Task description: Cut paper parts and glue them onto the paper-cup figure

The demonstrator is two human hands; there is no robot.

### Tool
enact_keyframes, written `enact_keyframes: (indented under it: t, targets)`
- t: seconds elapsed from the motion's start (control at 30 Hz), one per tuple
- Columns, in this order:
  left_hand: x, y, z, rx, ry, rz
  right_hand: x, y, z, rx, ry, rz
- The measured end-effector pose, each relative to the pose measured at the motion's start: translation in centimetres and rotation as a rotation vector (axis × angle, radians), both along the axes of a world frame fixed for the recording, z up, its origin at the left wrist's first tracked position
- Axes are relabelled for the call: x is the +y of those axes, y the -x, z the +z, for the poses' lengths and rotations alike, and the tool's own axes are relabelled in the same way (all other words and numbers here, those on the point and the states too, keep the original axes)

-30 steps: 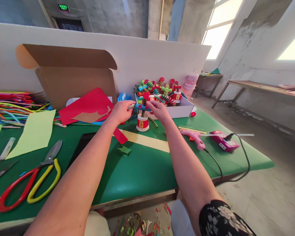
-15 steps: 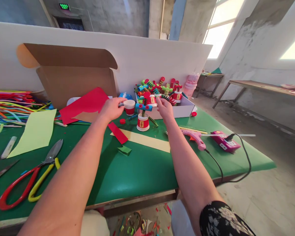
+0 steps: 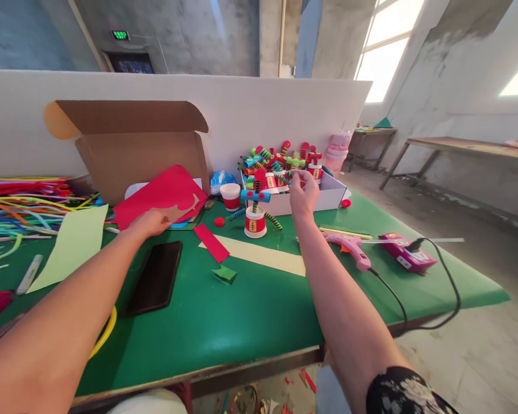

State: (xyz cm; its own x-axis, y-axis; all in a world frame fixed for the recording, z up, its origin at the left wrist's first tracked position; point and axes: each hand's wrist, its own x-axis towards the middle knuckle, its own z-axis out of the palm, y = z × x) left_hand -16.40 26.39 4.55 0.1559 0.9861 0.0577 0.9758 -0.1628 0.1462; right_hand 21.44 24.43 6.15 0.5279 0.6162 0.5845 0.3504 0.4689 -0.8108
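My left hand [image 3: 149, 223] is over the near left edge of a red paper sheet [image 3: 155, 192], at a torn brown paper scrap [image 3: 183, 211]. Its fingers look curled; whether they grip the scrap is unclear. My right hand [image 3: 304, 192] is at the front of a white box [image 3: 280, 203], thumb and forefinger drawn together; what is between them is hidden. Several colourful paper-cup figures [image 3: 280, 161] fill that box. Between my hands a finished-looking figure [image 3: 255, 221] with a red-banded cup base, blue crosspiece and folded-paper arms stands upright on the green table [image 3: 224, 313].
A paper cup [image 3: 230, 196] stands behind. Nearer lie a red strip [image 3: 211, 242], a cream strip [image 3: 263, 256], green folded paper [image 3: 224, 274] and a phone [image 3: 156, 277]. A pink glue gun [image 3: 349, 247] and its cord are at right; coloured strips [image 3: 30, 201] at left.
My left hand has moved from beside the paper cup left and toward me, to the brown scrap, uncovering the phone. My right hand has shifted slightly right along the box.
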Motion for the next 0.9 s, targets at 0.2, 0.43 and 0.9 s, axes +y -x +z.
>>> enact_keyframes:
  t: [0.2, 0.43, 0.9]
  targets:
    - [3.3, 0.5, -1.0, 0.21, 0.069, 0.058, 0.3, 0.3, -0.2, 0.004, -0.009, 0.041]
    - [2.2, -0.6, -1.1, 0.338, -0.005, 0.032, -0.1, 0.5, 0.4, 0.016, -0.034, 0.037]
    - [-12.8, -3.1, 7.7, -0.088, -0.577, 0.377, -18.7, 4.6, 2.0, -0.21, 0.064, 0.398]
